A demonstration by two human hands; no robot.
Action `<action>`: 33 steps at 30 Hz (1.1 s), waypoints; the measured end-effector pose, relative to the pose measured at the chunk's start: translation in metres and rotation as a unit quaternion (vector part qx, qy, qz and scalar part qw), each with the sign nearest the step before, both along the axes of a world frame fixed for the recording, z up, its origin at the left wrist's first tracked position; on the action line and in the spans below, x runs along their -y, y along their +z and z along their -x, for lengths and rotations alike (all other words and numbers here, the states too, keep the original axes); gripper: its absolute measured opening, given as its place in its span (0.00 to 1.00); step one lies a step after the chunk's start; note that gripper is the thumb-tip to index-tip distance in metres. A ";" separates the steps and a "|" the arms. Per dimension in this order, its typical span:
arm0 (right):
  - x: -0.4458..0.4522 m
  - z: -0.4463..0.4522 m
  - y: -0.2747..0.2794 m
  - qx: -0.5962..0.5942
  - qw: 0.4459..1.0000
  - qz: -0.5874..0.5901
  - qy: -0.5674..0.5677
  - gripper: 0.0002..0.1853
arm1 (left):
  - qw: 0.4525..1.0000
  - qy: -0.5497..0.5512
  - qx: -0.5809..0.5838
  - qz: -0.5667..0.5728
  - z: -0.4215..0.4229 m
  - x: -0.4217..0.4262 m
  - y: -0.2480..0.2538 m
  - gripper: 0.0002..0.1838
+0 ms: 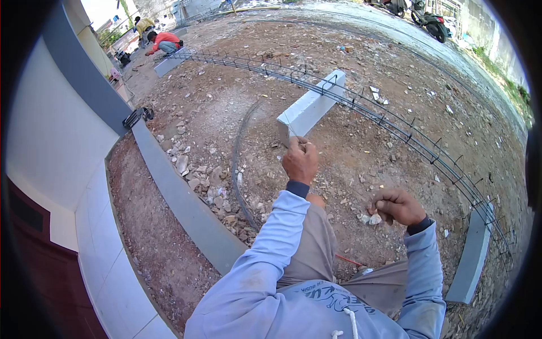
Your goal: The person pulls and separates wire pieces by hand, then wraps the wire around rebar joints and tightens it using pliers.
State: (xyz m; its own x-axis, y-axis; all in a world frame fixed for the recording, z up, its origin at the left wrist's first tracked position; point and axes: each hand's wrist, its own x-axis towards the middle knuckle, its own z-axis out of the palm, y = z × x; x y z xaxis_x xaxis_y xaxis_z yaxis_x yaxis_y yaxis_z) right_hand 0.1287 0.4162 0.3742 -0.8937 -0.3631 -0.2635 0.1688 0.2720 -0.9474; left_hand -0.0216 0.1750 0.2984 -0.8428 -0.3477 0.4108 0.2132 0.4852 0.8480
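Observation:
My left hand (301, 162) is raised in front of the near end of a long grey block (312, 105), its fingers pinched together. A thin wire-like strand seems to rise from the fingertips toward the block, though it is very faint. Across the block's far part rests a long rebar cage (389, 120) with short stirrup ends sticking up. My right hand (400, 207) hangs lower at the right, thumb and fingers curled together. Whatever it pinches is too small to make out. Pale rubble bits (371, 218) show just below its fingertips.
More grey blocks support the cage at the right (471, 260) and far left (171, 62). A person in a red shirt (165, 38) crouches by the far end. A dark curved bar (236, 169) lies on rubble. A grey kerb (175, 195) runs along the left.

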 end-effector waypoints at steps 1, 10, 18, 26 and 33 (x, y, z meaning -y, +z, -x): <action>-0.009 -0.002 -0.001 -0.029 0.997 0.023 -0.060 0.08 | 1.000 0.011 -0.012 -0.005 0.005 0.003 0.003 0.07; -0.038 -0.008 -0.058 -0.192 0.927 -0.321 0.044 0.07 | 0.995 -0.006 -0.095 0.011 0.016 0.003 -0.016 0.09; -0.038 -0.038 0.029 -0.053 0.991 -0.040 -0.116 0.06 | 0.997 0.024 -0.063 -0.048 0.016 0.026 -0.005 0.09; -0.046 -0.037 -0.016 -0.097 0.935 -0.340 0.002 0.05 | 0.996 0.045 -0.065 -0.046 0.030 0.037 -0.005 0.10; -0.068 -0.064 0.002 -0.052 0.989 0.050 -0.127 0.05 | 0.994 0.080 -0.063 -0.043 0.031 0.064 -0.006 0.10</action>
